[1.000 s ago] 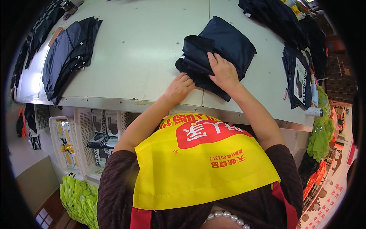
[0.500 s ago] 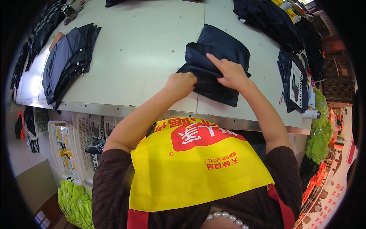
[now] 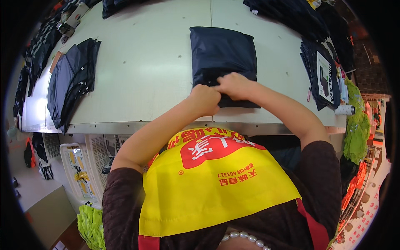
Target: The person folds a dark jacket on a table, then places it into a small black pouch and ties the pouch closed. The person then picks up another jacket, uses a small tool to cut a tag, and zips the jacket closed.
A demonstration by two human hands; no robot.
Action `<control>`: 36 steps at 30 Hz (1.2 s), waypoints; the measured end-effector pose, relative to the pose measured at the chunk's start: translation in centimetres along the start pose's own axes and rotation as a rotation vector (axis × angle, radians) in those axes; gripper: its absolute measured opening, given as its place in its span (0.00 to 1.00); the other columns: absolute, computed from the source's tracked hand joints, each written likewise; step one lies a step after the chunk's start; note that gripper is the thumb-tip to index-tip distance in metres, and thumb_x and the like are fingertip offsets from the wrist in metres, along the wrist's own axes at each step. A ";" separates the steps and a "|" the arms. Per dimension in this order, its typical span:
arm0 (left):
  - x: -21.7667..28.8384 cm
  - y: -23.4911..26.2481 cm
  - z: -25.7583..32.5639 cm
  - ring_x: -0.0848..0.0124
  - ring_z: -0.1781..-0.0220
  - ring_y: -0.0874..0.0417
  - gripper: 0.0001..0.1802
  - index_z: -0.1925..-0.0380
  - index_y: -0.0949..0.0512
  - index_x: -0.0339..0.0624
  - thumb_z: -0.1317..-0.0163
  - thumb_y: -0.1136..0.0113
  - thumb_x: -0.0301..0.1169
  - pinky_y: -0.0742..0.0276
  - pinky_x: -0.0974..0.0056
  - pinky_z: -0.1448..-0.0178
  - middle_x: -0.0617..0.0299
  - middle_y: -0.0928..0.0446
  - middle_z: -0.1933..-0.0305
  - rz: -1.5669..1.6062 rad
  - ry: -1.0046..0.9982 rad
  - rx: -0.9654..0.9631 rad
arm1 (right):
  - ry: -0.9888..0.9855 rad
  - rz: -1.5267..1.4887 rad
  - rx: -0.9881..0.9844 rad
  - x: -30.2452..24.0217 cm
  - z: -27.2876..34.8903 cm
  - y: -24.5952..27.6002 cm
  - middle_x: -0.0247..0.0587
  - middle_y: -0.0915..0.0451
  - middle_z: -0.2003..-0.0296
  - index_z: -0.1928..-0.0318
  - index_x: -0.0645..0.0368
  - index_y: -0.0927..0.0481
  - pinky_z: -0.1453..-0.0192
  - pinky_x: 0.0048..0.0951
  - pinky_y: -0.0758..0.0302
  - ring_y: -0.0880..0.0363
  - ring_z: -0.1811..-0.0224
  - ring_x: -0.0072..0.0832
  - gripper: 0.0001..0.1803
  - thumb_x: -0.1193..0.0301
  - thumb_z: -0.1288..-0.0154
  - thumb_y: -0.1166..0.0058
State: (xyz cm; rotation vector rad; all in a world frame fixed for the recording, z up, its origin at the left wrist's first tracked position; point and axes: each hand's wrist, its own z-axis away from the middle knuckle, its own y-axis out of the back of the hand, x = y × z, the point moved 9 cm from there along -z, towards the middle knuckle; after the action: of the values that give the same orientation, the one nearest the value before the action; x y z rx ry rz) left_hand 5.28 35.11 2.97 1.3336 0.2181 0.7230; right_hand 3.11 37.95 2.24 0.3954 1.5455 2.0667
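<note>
uneven pulling could crease it

the dark cloth (image 3: pixel 223 50) lies on the tabletop (image 3: pixel 146 62) right in front of me, its far part squarish and fairly smooth. my left hand (image 3: pixel 205 100) is curled closed, as it seems, on the near left edge. my right hand (image 3: pixel 235 86) bends over the near part with its fingertips at the left one's; i can't tell whether it pinches any cloth.

if i pull harder on one side, i think the near part would bunch or set crooked. the cloth looks slick, so a strong tug could slide it toward the metal edge (image 3: pixel 112 126) close by me. my own hands hide part of the near side, so a wrinkle there could escape me.

away to my left is a stack of dark pieces (image 3: pixel 73 79); to my right, a stack with a white card (image 3: pixel 325 77), and a spool (image 3: pixel 345 110) near the corner. both stand well apart from the cloth, out of my way. my yellow apron (image 3: pixel 216 200) comes close to the metal edge.
</note>
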 end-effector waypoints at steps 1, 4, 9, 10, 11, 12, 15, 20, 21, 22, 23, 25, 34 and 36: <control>0.9 -1.3 -0.9 0.59 0.68 0.17 0.15 0.72 0.19 0.40 0.47 0.42 0.42 0.22 0.56 0.64 0.55 0.19 0.68 -0.019 0.009 -0.146 | 0.001 -0.073 0.006 0.6 -0.6 0.0 0.48 0.21 0.65 0.51 0.47 0.24 0.59 0.40 0.23 0.20 0.60 0.43 0.24 0.74 0.54 0.42; 4.4 -4.5 -4.9 0.58 0.64 0.16 0.16 0.70 0.18 0.37 0.45 0.44 0.39 0.21 0.55 0.60 0.50 0.18 0.64 0.103 0.003 -0.185 | -0.048 -0.183 -0.038 1.5 -2.1 0.6 0.49 0.19 0.64 0.51 0.55 0.24 0.55 0.43 0.24 0.21 0.56 0.44 0.26 0.77 0.56 0.42; 7.9 -1.5 -7.3 0.55 0.64 0.17 0.08 0.69 0.20 0.37 0.45 0.46 0.29 0.21 0.56 0.61 0.48 0.19 0.66 0.319 0.066 0.207 | -0.132 -0.327 -0.058 3.2 -2.2 -0.1 0.50 0.24 0.54 0.43 0.49 0.27 0.48 0.38 0.26 0.25 0.49 0.45 0.32 0.78 0.55 0.45; 7.8 0.0 -6.5 0.55 0.64 0.17 0.08 0.69 0.20 0.37 0.45 0.45 0.28 0.21 0.56 0.62 0.48 0.20 0.66 0.338 0.055 0.247 | -0.151 -0.389 -0.033 3.6 -2.0 -0.6 0.50 0.25 0.53 0.42 0.48 0.27 0.47 0.38 0.27 0.26 0.48 0.46 0.33 0.78 0.55 0.45; 7.7 1.0 -5.8 0.54 0.64 0.17 0.08 0.68 0.21 0.37 0.46 0.45 0.28 0.22 0.55 0.62 0.48 0.20 0.66 0.357 0.043 0.288 | -0.170 -0.451 -0.006 4.1 -1.7 -1.1 0.51 0.26 0.52 0.42 0.47 0.28 0.46 0.37 0.28 0.27 0.47 0.47 0.34 0.77 0.55 0.44; 7.2 1.5 -4.8 0.54 0.66 0.18 0.07 0.68 0.21 0.39 0.47 0.44 0.27 0.23 0.53 0.64 0.50 0.21 0.65 0.385 0.040 0.457 | -0.177 -0.506 -0.024 4.1 -1.8 -1.2 0.51 0.28 0.50 0.40 0.51 0.30 0.41 0.34 0.31 0.29 0.45 0.43 0.33 0.75 0.51 0.44; 5.1 2.5 -2.9 0.56 0.66 0.19 0.06 0.69 0.21 0.44 0.46 0.40 0.32 0.23 0.54 0.63 0.56 0.22 0.65 0.413 0.072 0.560 | -0.186 -1.160 -0.008 5.1 -0.3 -1.2 0.48 0.31 0.42 0.38 0.55 0.32 0.36 0.31 0.35 0.32 0.39 0.36 0.32 0.73 0.46 0.43; 4.8 1.7 -2.5 0.56 0.66 0.19 0.05 0.67 0.22 0.45 0.44 0.41 0.30 0.24 0.55 0.64 0.57 0.24 0.66 0.317 0.127 0.425 | -0.330 -1.044 0.291 9.6 6.7 3.8 0.37 0.21 0.61 0.50 0.60 0.25 0.56 0.23 0.26 0.23 0.57 0.22 0.20 0.68 0.44 0.41; 5.0 1.8 -2.5 0.56 0.67 0.19 0.05 0.68 0.22 0.44 0.44 0.41 0.30 0.24 0.55 0.64 0.57 0.24 0.67 0.298 0.112 0.432 | -0.412 -0.891 0.225 10.1 7.6 3.1 0.36 0.21 0.65 0.53 0.60 0.23 0.62 0.22 0.25 0.22 0.63 0.21 0.19 0.67 0.44 0.40; 5.1 1.9 -2.6 0.56 0.67 0.19 0.05 0.68 0.23 0.44 0.45 0.42 0.29 0.24 0.55 0.64 0.57 0.24 0.67 0.280 0.097 0.439 | -0.596 -0.977 -0.063 9.9 8.8 0.8 0.37 0.21 0.70 0.56 0.60 0.23 0.69 0.24 0.25 0.22 0.70 0.22 0.18 0.66 0.46 0.39; 5.2 2.0 -2.6 0.57 0.68 0.19 0.05 0.68 0.23 0.43 0.45 0.42 0.29 0.24 0.54 0.65 0.57 0.25 0.68 0.261 0.084 0.446 | -0.578 -1.067 -0.081 9.2 8.8 -0.5 0.37 0.22 0.74 0.59 0.59 0.22 0.74 0.26 0.26 0.22 0.74 0.22 0.16 0.65 0.46 0.39; 6.2 2.7 -2.5 0.58 0.68 0.20 0.04 0.70 0.24 0.43 0.47 0.42 0.28 0.26 0.55 0.65 0.57 0.25 0.69 0.221 -0.050 0.544 | -0.505 -1.115 -0.225 7.5 8.0 -3.2 0.38 0.20 0.72 0.63 0.59 0.21 0.73 0.29 0.24 0.22 0.74 0.25 0.15 0.66 0.50 0.36; 3.3 2.8 0.0 0.61 0.67 0.23 0.15 0.78 0.23 0.45 0.53 0.33 0.43 0.30 0.57 0.64 0.60 0.22 0.75 0.053 -0.100 0.449 | -0.440 -0.305 -0.189 3.8 6.0 -3.2 0.43 0.18 0.66 0.67 0.56 0.20 0.61 0.36 0.24 0.19 0.60 0.36 0.09 0.67 0.50 0.40; -0.4 3.3 2.3 0.59 0.65 0.23 0.16 0.77 0.22 0.42 0.53 0.33 0.43 0.29 0.57 0.62 0.59 0.22 0.74 0.053 0.013 0.375 | -0.456 -0.536 -0.189 5.6 7.1 -3.8 0.40 0.20 0.72 0.69 0.56 0.22 0.64 0.33 0.26 0.21 0.67 0.35 0.10 0.68 0.52 0.38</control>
State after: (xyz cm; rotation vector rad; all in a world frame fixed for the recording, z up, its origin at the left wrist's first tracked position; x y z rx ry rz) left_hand 5.07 33.19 6.55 1.6963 0.3421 0.7600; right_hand 3.14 47.55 0.38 0.3107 1.0331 1.5507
